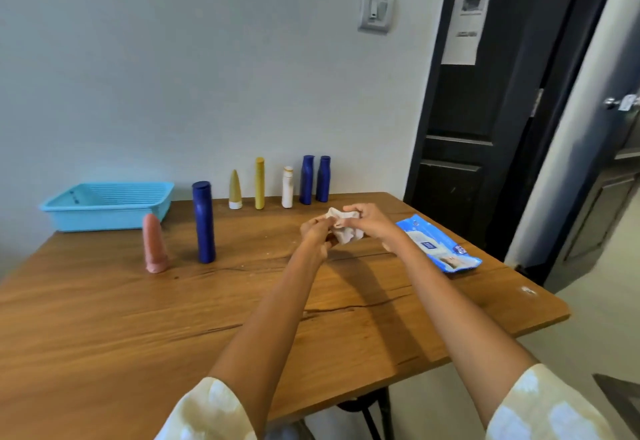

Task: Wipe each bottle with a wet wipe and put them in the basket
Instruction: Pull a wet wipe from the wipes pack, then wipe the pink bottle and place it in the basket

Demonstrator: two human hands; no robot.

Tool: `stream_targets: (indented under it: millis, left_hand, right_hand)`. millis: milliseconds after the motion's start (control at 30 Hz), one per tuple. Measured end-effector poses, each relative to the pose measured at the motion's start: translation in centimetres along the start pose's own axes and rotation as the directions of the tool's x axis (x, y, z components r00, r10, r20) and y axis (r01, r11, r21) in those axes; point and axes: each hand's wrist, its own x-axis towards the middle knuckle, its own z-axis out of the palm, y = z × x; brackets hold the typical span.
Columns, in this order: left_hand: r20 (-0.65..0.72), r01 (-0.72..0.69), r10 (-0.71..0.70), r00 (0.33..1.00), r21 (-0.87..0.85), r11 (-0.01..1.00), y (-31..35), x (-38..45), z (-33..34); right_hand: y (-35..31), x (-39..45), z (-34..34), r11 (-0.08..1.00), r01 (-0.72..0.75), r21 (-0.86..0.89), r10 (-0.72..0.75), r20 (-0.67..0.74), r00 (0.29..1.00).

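I saw the wet wipe (344,228) crumpled between both hands above the middle of the tabletop (242,301), my left hand (317,232) pinching its near edge and my right hand (370,220) gripping its top. The blue wipes pack (438,244) lay flat just right of my right hand. Seven bottles stood upright: a pink one (154,244) and a tall blue one (204,221) nearer, and five along the wall. The light-blue basket (107,206) sat at the far left corner.
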Motion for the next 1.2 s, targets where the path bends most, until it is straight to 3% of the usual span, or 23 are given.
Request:
stream_targets:
  millis: [133,267,367,467,633,900,967,1067,1133,1200]
  left_hand:
    - [0.068,-0.056,0.053,0.996,0.049,0.997,2.5,-2.3,-4.2]
    - [0.147,-0.083,0.059,0.987,0.168,0.982,5.3,-4.9,-8.4]
    - [0.173,-0.084,0.056,0.983,0.158,0.984,7.1,-7.3,-11.4]
    - [0.211,-0.117,0.064,0.975,0.246,0.962,8.5,-9.2,-14.4]
    - [0.148,-0.102,0.020,0.989,0.572,0.814,10.5,-11.7,-18.5]
    - [-0.048,-0.020,0.078,0.996,0.717,0.696,13.7,-13.2,-24.1]
    - [-0.075,-0.070,0.187,0.979,0.745,0.663,13.7,-12.7,-25.1]
    - [-0.129,-0.189,0.412,0.902,0.741,0.645,13.4,-11.4,-26.1]
    - [-0.092,-0.217,0.450,0.888,0.780,0.586,13.6,-10.7,-26.8]
    - [-0.020,-0.170,0.369,0.929,0.863,0.475,13.7,-10.0,-27.6]
  right_hand:
    - [-1.6,-0.7,2.3,0.975,-0.097,0.200,0.092,0.034,0.995]
    - [-3.4,-1.7,6.2,0.907,-0.128,0.402,0.103,0.082,0.991]
    - [-5.0,-2.8,9.0,0.865,-0.148,0.480,0.124,0.080,0.989]
    - [-6.2,-4.1,11.1,0.802,-0.186,0.568,0.094,0.188,0.978]
    - [-9.2,-6.2,13.3,0.874,-0.169,0.456,-0.014,0.370,0.929]
    - [-13.1,-5.6,16.2,0.879,-0.053,0.473,-0.065,0.230,0.971]
    - [-13.2,-5.4,16.7,0.868,-0.034,0.496,-0.071,0.191,0.979]
    - [-13.3,-5.1,17.1,0.848,-0.023,0.530,-0.064,0.145,0.987]
    - [-13.4,-5.0,17.3,0.855,-0.010,0.518,-0.072,0.138,0.988]
    - [-13.5,-5.0,17.6,0.862,0.005,0.506,-0.092,0.147,0.985]
